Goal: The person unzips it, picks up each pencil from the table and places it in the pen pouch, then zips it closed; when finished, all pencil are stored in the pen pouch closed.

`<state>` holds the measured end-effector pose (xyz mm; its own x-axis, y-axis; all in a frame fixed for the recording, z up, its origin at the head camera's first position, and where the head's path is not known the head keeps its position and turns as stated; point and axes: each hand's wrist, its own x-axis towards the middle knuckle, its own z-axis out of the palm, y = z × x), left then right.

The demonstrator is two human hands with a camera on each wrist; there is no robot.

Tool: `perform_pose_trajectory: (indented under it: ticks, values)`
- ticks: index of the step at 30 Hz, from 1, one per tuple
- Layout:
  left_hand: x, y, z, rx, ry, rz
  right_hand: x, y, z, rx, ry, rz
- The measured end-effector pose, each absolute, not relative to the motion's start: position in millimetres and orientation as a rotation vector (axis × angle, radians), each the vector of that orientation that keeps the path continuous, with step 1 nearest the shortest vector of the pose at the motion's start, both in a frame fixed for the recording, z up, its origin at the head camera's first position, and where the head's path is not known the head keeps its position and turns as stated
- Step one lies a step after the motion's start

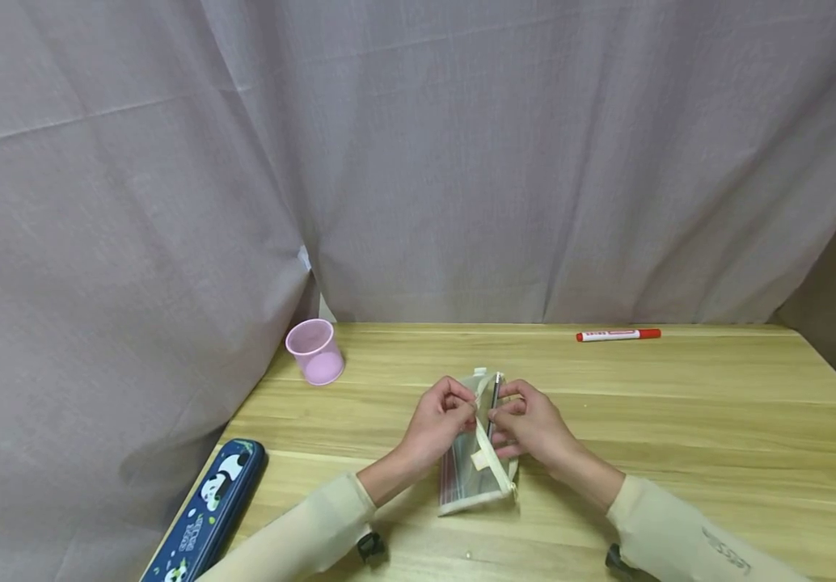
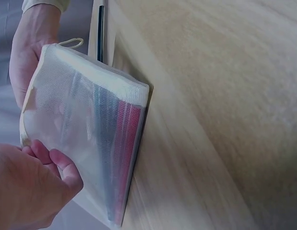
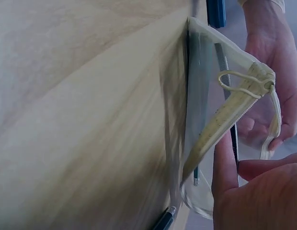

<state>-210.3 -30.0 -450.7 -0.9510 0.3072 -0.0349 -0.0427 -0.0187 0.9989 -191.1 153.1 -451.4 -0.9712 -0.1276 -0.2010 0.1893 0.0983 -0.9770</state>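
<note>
A translucent mesh zip pouch (image 1: 462,485) with cream edging lies in front of me, its zipper side parted. My left hand (image 1: 443,416) pinches the pouch's left zipper edge. My right hand (image 1: 534,424) is at the opening and pinches a dark pencil (image 3: 234,141) between thumb and finger; part of the pencil lies inside the pouch. Through the mesh show a pink-red strip (image 2: 127,124) and a greenish pencil (image 3: 196,177). A zipper-pull loop (image 3: 234,81) hangs at one end. Another dark pen-like stick (image 2: 100,33) lies beside the pouch, hidden from the head view.
A pink cup (image 1: 318,356) stands at the back left of the wooden table (image 1: 716,420). A red-and-white marker (image 1: 618,335) lies at the back right. The navy panda pencil case (image 1: 207,509) sits along the left edge. Grey curtain (image 1: 447,162) hangs behind.
</note>
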Motion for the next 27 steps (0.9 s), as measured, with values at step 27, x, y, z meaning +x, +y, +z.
perform_pose_trajectory:
  ticks: [27]
  values:
    - [-208,-33,-448,0.325,2.035,2.069,-194,183,-445,-0.061,2.364,-1.802]
